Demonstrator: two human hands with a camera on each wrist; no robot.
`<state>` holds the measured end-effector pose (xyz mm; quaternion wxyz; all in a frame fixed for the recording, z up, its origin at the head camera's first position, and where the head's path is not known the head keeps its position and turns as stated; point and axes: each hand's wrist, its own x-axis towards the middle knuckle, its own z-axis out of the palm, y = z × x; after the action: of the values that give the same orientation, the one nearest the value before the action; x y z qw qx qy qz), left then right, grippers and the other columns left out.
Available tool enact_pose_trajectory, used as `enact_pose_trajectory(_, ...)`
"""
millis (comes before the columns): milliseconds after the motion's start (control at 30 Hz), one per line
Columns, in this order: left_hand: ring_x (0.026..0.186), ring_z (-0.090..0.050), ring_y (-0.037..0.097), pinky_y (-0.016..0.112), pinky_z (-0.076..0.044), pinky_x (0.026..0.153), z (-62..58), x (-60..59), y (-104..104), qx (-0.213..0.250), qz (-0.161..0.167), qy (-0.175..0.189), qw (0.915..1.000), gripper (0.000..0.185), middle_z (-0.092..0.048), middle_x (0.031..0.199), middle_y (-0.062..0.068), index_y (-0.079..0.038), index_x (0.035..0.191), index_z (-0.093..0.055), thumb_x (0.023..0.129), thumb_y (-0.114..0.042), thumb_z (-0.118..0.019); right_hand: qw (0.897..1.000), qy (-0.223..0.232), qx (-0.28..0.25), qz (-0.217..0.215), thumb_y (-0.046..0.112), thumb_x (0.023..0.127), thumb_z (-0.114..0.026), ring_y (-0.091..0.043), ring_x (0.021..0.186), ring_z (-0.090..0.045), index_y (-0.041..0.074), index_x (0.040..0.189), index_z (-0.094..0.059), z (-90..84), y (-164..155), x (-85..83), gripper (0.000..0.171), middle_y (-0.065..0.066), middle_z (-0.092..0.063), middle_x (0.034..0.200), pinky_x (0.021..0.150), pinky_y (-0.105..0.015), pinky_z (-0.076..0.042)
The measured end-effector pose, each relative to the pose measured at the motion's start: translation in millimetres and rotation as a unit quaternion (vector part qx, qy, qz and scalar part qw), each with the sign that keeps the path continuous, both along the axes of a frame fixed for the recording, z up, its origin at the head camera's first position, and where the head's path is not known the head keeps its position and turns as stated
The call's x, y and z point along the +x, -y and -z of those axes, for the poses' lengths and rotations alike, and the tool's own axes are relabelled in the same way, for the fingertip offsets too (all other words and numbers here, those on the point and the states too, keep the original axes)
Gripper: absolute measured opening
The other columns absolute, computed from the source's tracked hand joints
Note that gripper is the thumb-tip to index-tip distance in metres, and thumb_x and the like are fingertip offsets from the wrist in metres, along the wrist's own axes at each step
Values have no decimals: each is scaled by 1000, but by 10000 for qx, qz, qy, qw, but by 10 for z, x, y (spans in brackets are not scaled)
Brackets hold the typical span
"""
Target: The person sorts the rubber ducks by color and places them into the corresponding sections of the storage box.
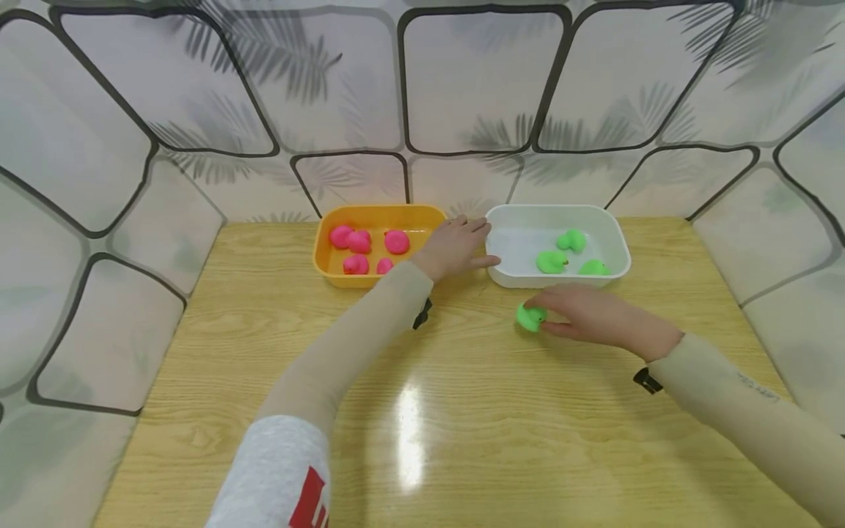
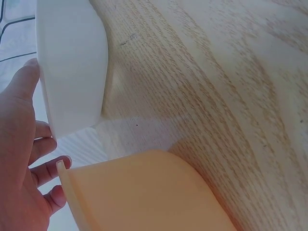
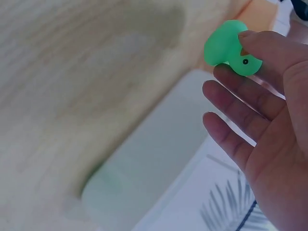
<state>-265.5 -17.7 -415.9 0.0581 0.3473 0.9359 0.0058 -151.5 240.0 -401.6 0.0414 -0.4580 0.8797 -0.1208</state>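
My right hand (image 1: 590,314) pinches a green toy duck (image 1: 530,317) between thumb and index finger, just in front of the white bin (image 1: 505,280). In the right wrist view the duck (image 3: 222,42) shows its black eye, and the other fingers reach out beside it. My left hand (image 1: 454,246) spans the gap between the white bin and the orange bin (image 1: 323,268), fingers loosely extended. The left wrist view has the thumb at the white bin's rim (image 2: 42,91) and fingertips by the orange bin's corner (image 2: 67,180). Several green ducks (image 1: 551,262) lie in the white bin.
Several pink toy ducks (image 1: 356,264) lie in the orange bin, partly hidden by my left forearm. Both bins stand at the back of a wooden table (image 1: 462,425), close to a patterned fabric wall (image 1: 482,81) that also rises along both sides.
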Motion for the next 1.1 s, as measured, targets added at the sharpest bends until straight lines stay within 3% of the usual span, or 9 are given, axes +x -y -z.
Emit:
enact_pose_trajectory(433,150,-37,33,46,-29,124,-4,7,14,55,-7,71,10000,80,-36,168,8,-9,162,-37,105,-65,-44,9982,7,178,572,10,90,-81,-25,95,-70,2,122,-71,-393,-64,-323,34,-6,-74,108,84,-46,-56)
enact_pose_trajectory(667,150,-37,33,47,-29,124,-33,5,14,69,-45,117,9999,79,-36,167,8,-9,162,-37,105,-64,-44,9939,68,469,994,13,94,-78,-29,95,-69,-1,125,-69,-551,-103,-692,35,-12,-73,111,83,-49,-55)
enact_pose_trajectory(833,149,-37,33,47,-29,123,-30,4,14,25,-63,137,9999,79,-35,168,8,-9,162,-37,105,-64,-43,9852,371,782,1479,18,98,-74,-32,94,-68,-1,130,-66,-623,-177,-956,38,-16,-71,116,81,-53,-55)
enact_pose_trajectory(1100,150,-36,34,47,-29,124,-30,-4,9,35,-59,189,9998,80,-35,168,8,-9,162,-36,105,-64,-44,9751,816,878,1863,20,103,-66,-39,103,-66,-5,135,-60,-671,-270,-1243,40,-25,-68,118,89,-58,-52)
